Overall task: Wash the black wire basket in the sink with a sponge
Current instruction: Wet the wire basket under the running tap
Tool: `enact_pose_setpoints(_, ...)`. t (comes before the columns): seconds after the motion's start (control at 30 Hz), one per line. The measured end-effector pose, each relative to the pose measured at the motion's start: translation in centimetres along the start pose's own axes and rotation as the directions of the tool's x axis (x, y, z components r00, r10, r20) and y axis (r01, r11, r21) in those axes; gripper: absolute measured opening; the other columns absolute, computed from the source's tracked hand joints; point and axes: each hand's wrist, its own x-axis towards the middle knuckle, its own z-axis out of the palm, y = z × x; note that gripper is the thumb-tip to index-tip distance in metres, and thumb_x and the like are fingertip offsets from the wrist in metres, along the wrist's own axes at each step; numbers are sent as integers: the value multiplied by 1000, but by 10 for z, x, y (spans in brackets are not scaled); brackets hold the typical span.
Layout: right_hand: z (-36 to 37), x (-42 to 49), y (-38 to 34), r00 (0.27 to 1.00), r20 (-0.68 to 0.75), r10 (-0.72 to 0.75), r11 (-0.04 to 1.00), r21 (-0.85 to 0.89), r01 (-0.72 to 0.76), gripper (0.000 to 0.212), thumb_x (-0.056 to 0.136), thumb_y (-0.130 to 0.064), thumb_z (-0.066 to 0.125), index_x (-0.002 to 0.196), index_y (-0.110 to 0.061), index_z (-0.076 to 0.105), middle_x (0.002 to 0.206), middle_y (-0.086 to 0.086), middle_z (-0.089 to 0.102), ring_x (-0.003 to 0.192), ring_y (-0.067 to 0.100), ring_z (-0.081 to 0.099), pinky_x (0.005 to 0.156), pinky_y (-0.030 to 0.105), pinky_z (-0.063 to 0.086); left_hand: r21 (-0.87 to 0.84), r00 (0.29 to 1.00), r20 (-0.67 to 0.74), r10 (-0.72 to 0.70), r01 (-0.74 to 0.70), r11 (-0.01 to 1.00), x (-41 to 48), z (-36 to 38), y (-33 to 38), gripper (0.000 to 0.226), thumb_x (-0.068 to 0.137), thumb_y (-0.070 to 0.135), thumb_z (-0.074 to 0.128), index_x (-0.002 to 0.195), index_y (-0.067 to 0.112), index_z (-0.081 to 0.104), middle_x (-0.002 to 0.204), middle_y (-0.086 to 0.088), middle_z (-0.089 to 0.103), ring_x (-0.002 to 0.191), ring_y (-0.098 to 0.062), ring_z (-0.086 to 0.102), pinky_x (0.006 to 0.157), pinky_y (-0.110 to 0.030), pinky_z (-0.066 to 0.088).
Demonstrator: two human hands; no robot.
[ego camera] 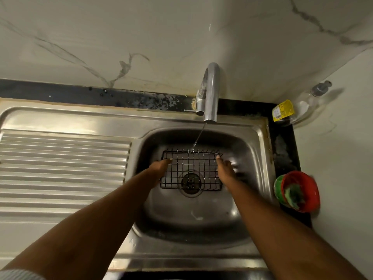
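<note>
Your left hand point(161, 168) and right hand point(227, 168) are gripping the basket point(191, 163) by its ends; the sponge point(293, 196) is sitting nearer your right.

One view only, worn on the head; it looks forward and steeply down from above the near edge of the sink point(260, 138); the lens is wide, so straight edges bow towards the frame's borders; the basin lies just right of centre, the ribbed drainboard point(64, 168) fills the left middle, the faucet point(210, 91) stands above centre, and the marbled wall point(141, 37) takes the upper third; both forearms enter from the lower corners and run up to the left hand point(159, 168) and right hand point(226, 168) at the black wire basket point(191, 164), close, within the person's own reach.
</note>
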Motion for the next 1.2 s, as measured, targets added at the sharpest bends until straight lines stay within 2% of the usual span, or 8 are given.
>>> enact_pose_setpoints(0.3,1,-8,-16,986,-167,16,991,131,7,69,102,-67,34,136,-12,60,126,14,69,113,38,64,97,41,48,-157,988,-68,135,-145,977,-15,-6,14,98,89,68,68,161,10,35,156,-20,47,139,-38,49,115,-51,41)
enact_pose_setpoints(0.43,-10,-25,-29,963,-268,-39,988,131,76,73,101,-71,31,135,-14,62,122,14,71,113,38,65,98,48,49,-216,968,-76,240,-251,944,-35,-14,23,114,69,87,72,148,9,49,130,-14,63,106,-23,65,83,-38,55)
enact_pose_setpoints(0.53,-22,-38,-36,946,-305,-110,984,99,146,74,102,-69,30,125,-9,66,114,15,72,108,37,66,93,45,51,-256,960,-43,278,-279,925,-49,-20,24,136,45,98,75,145,9,51,131,-26,66,107,-30,68,95,-50,58)
enact_pose_setpoints(0.6,-31,-44,-41,934,-326,-145,985,41,167,72,105,-65,29,121,-7,68,113,15,71,106,37,65,84,39,47,-276,950,39,310,-287,917,-62,-24,25,137,44,99,73,146,9,56,110,-19,70,89,-27,69,77,-39,63)
enact_pose_setpoints(0.73,-40,-61,-56,890,-373,-264,964,-80,253,63,108,-53,31,114,-5,71,110,17,71,90,31,60,75,34,43,-362,911,76,405,-354,863,-86,-22,28,99,56,93,73,129,25,68,116,-16,75,93,-25,74,77,-40,61)
enact_pose_setpoints(0.8,-37,-69,-66,863,-407,-299,954,-152,259,59,109,-49,32,114,-4,70,111,18,71,87,26,58,80,36,48,-396,915,74,396,-337,854,-95,-21,30,77,72,90,63,118,29,70,97,-8,76,68,-15,62,61,-31,52)
enact_pose_setpoints(1.0,1,-98,-84,860,-357,-366,901,-368,230,84,102,-66,21,161,-5,19,164,25,24,149,43,28,120,56,24,-476,981,-26,193,-182,860,-101,-24,30,61,94,77,51,87,17,57,66,2,47,48,-13,46,39,-22,33)
enact_pose_setpoints(1.2,52,-168,-123,680,-73,-729,626,-473,620,84,102,-68,10,165,-12,3,172,11,-2,159,28,-7,127,53,-6,-498,953,-2,304,-265,826,-103,-20,46,52,109,53,45,130,11,66,121,-9,69,97,-22,68,69,-31,55)
